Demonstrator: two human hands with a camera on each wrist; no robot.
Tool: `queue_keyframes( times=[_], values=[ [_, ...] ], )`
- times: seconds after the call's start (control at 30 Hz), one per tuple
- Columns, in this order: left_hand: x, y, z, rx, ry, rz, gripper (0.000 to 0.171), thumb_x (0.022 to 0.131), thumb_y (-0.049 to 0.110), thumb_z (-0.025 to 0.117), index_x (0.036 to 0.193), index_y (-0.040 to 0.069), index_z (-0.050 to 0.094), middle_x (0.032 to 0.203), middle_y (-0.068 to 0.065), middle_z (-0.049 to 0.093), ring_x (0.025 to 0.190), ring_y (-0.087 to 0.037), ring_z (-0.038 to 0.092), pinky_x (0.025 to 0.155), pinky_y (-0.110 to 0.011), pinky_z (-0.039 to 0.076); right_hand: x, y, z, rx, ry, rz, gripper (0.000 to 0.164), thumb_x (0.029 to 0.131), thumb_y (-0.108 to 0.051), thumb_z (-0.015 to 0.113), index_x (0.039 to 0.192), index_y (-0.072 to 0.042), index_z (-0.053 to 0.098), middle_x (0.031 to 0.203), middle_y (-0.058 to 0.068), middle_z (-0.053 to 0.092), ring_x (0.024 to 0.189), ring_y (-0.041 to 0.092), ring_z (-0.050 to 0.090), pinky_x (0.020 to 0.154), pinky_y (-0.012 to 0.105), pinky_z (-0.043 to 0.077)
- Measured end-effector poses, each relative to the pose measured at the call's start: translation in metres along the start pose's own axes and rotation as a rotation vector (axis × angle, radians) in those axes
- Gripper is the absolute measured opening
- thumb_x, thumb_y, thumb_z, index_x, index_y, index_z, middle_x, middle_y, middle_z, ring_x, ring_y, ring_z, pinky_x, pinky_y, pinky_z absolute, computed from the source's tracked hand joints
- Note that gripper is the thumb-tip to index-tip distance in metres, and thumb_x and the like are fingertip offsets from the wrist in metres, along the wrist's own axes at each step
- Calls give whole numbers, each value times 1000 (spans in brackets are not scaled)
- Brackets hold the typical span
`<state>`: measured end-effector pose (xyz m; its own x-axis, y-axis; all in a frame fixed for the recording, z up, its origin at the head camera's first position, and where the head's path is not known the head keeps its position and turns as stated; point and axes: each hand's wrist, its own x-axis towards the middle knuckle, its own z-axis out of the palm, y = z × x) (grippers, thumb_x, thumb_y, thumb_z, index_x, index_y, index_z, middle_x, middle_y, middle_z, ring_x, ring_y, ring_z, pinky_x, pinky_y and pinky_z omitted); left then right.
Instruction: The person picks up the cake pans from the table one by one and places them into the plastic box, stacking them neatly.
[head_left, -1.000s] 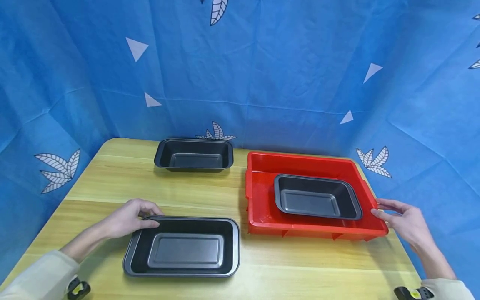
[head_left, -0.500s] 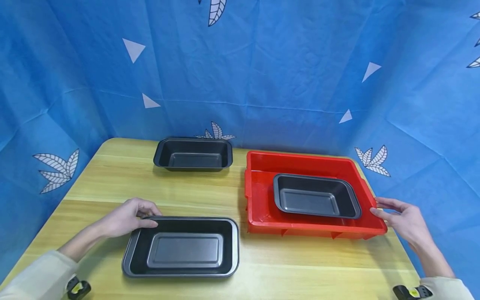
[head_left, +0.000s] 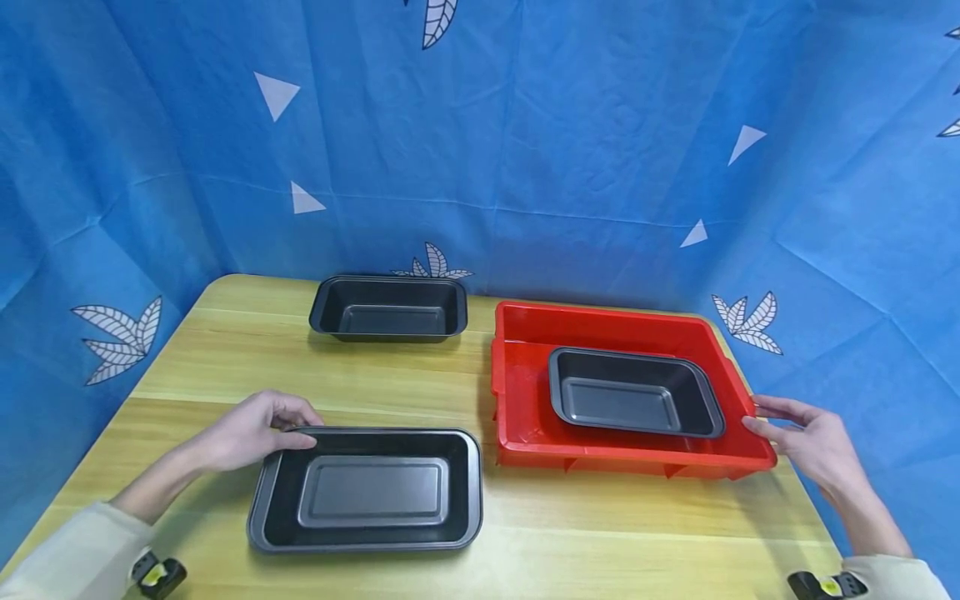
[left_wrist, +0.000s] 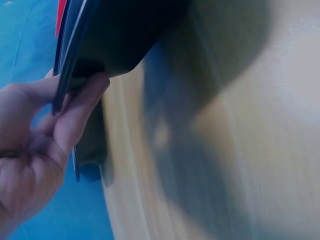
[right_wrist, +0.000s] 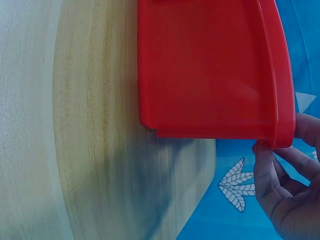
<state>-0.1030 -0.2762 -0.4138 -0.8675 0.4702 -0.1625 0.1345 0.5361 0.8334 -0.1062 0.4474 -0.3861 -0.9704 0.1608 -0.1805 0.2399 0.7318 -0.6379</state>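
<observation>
A dark loaf pan (head_left: 375,492) is in the front left of the head view. My left hand (head_left: 258,433) pinches its far left corner, thumb over the rim and fingers beneath. In the left wrist view, the pan's outer wall (left_wrist: 130,40) stands above the table, its shadow lying apart. My right hand (head_left: 817,446) grips the near right corner of a red plastic bin (head_left: 517,400). Its thumb and fingers lie on either side of the bin's rim (right_wrist: 282,100) in the right wrist view. A smaller loaf pan (head_left: 622,404) sits inside the bin.
Another dark loaf pan (head_left: 388,319) stands at the back of the wooden table (head_left: 585,533), left of the bin. Blue cloth (head_left: 480,142) with leaf and triangle prints hangs behind the table and at both sides.
The front loaf pan has shifted very slightly away from me with my left hand still on its corner. My right hand and the red bin have stayed in place.
</observation>
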Motion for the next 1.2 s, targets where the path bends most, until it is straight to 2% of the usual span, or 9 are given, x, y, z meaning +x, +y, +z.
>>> queue_keyframes(
  times=[0.27,0.5,0.67,1.2],
  values=[
    [1,9,-6,31,35,6,17,96,15,77,111,7,77,97,-3,79,84,0,69,74,-21,57,0,-1,-1,-7,-6,7,76,100,-43,71,151,8,48,91,-42,56,81,-13,60,69,18,56],
    [3,19,-13,43,77,8,16,96,16,77,110,9,78,97,-3,80,85,-4,71,73,-22,58,0,-1,-1,0,-16,21,76,101,-43,70,152,8,47,91,-42,54,81,-10,63,70,20,58],
    [4,23,-19,89,106,12,16,95,16,78,110,9,78,96,-1,80,84,-3,71,73,-22,57,1,0,-1,-1,-16,15,76,101,-43,71,152,8,47,91,-43,54,80,-9,65,70,20,57],
    [13,40,-30,121,136,63,18,96,17,78,112,10,78,101,-1,82,89,2,70,77,-20,57,1,2,1,23,5,-29,74,100,-39,73,148,11,49,89,-43,57,79,-8,67,69,19,58]
  ],
)
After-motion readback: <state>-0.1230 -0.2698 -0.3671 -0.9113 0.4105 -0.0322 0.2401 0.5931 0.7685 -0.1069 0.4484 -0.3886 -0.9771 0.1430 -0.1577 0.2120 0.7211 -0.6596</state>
